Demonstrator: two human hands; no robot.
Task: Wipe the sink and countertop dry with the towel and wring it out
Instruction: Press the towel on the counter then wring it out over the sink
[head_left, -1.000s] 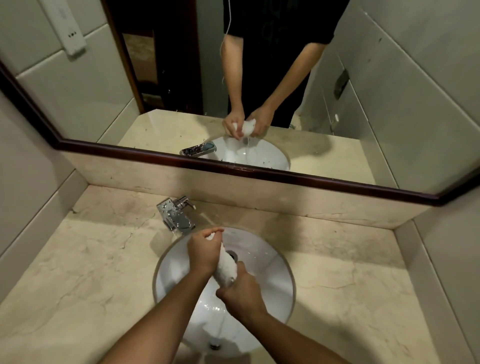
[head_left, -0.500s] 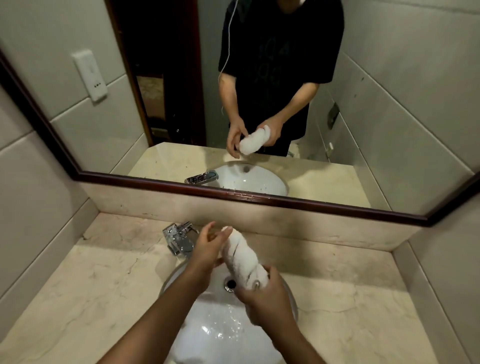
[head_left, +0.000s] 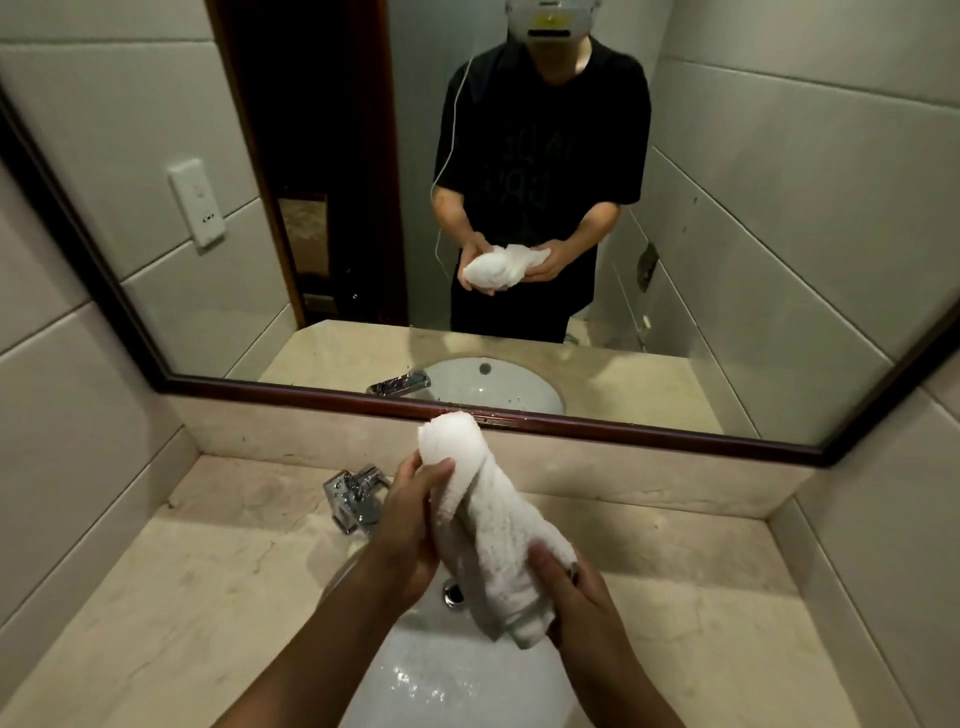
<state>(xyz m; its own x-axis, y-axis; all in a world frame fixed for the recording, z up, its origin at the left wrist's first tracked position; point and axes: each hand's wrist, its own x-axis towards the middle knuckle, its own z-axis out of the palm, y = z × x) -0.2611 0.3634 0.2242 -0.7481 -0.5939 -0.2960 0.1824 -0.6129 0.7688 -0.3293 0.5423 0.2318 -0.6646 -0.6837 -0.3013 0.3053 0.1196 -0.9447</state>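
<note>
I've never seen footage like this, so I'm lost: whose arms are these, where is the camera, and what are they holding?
There is no machine here, only one person's bare hands. The camera sits on that person's head, looking down; the mirror shows the same person reflected. The left hand and the right hand each have a grip on a rolled white towel, held above the sink. The sink is set in a beige stone countertop, with a chrome tap behind it.
</note>
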